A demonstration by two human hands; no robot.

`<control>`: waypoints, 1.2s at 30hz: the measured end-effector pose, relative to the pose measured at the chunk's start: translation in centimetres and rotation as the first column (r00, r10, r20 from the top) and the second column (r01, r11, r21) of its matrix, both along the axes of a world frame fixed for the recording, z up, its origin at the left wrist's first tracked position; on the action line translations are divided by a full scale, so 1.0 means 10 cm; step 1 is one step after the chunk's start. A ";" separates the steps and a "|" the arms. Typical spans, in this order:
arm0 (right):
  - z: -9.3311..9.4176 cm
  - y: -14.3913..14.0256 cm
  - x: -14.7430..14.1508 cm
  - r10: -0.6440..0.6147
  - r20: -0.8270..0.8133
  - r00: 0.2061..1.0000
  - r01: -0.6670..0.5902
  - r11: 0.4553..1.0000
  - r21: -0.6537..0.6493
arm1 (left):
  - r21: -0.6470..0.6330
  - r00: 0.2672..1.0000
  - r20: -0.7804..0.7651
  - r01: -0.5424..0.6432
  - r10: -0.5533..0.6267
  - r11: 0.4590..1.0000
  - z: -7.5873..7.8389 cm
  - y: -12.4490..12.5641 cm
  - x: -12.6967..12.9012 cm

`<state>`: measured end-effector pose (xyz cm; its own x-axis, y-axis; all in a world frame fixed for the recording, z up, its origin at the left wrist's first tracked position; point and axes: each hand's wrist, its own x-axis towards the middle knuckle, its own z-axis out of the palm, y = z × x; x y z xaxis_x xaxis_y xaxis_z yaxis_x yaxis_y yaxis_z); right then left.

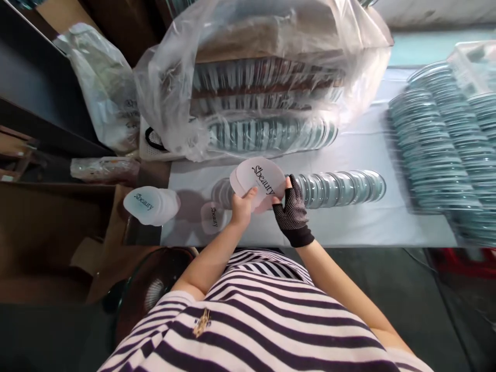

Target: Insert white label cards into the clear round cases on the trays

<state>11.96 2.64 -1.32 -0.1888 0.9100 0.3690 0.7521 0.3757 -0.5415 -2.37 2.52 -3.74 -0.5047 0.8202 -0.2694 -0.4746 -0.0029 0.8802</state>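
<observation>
Pale, rounded printed cards [259,173] marked "beauty" are held up in front of me, at least two overlapping. My bare left hand [242,207] grips their lower left side with the thumb on top. On their right edge, the bare fingertips of my right hand [292,212], in a black dotted fingerless glove, pinch the cards. Right behind that hand, a row of clear glass-like discs [341,188] lies along the white table, partly hidden by the cards and glove. One smaller printed piece [212,218] rests on the table left of my left hand.
At left lies a stack of printed cards [149,205], near a cardboard box [58,237]. A clear plastic bag [267,31] covers a box with rows of discs at the back. Many stacked discs [434,150] fill the right of the white table [360,227].
</observation>
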 end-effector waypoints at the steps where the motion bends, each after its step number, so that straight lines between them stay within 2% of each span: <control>1: 0.01 0.00 -0.07 0.004 0.012 1.000 -0.004 1.000 0.006 | -0.018 1.000 -0.009 0.007 -0.007 1.000 -0.03 0.02 -0.05; 4: 0.08 0.20 -0.24 -0.009 -0.069 0.998 0.006 0.999 -0.044 | -0.028 0.999 0.021 0.028 -0.028 0.999 -0.06 0.17 -0.20; 8: 0.22 0.75 -0.30 -0.081 -0.328 0.941 0.020 0.983 -0.183 | 0.036 0.996 0.079 0.035 -0.038 0.999 0.05 0.51 -0.33; 10: 0.29 0.92 -0.31 -0.056 -0.332 0.941 0.003 0.988 -0.157 | 0.059 0.999 0.032 0.026 -0.027 0.998 0.10 0.66 -0.34; 13: 0.34 0.92 -0.33 -0.045 -0.200 0.979 0.031 0.997 -0.070 | 0.095 0.996 -0.071 0.052 -0.045 0.994 0.13 0.75 -0.32; 15: 0.31 0.84 -0.36 -0.075 -0.165 0.983 0.064 0.996 -0.068 | 0.121 0.988 -0.132 0.092 -0.075 0.988 0.13 0.73 -0.30; 18: 0.25 0.74 -0.39 -0.118 -0.280 0.953 0.083 0.987 -0.136 | 0.128 0.979 -0.167 0.140 -0.118 0.982 0.16 0.63 -0.32; 20: 0.24 0.71 -0.41 -0.148 -0.455 0.878 0.040 0.970 -0.238 | 0.129 0.981 -0.086 0.185 -0.175 0.974 0.23 0.55 -0.35; 23: 0.31 0.66 -0.46 -0.215 -0.719 0.661 -0.156 0.898 -0.412 | 0.156 0.945 0.118 0.285 -0.304 0.946 0.37 0.45 -0.41; 25: 0.38 0.60 -0.50 -0.265 -0.809 0.524 -0.276 0.846 -0.456 | 0.156 0.913 0.188 0.336 -0.362 0.929 0.44 0.38 -0.45; 27: 0.44 0.54 -0.53 -0.303 -0.849 0.433 -0.351 0.811 -0.469 | 0.141 0.904 0.190 0.361 -0.383 0.922 0.46 0.33 -0.49; 29: 0.47 0.47 -0.54 -0.326 -0.863 0.386 -0.421 0.770 -0.479 | 0.150 0.899 0.167 0.382 -0.404 0.912 0.46 0.28 -0.51; 32: 0.50 0.40 -0.55 -0.347 -0.855 0.385 -0.483 0.714 -0.508 | 0.174 0.896 0.120 0.405 -0.428 0.897 0.45 0.22 -0.53; 36: 0.52 0.35 -0.55 -0.361 -0.846 0.392 -0.492 0.695 -0.524 | 0.141 0.898 0.085 0.417 -0.431 0.898 0.47 0.18 -0.54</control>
<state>6.51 6.10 3.89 -0.2345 0.9302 -0.2824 -0.3109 -0.3470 -0.8848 -7.74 4.30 0.99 -0.0745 0.9783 -0.1933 -0.5484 0.1217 0.8273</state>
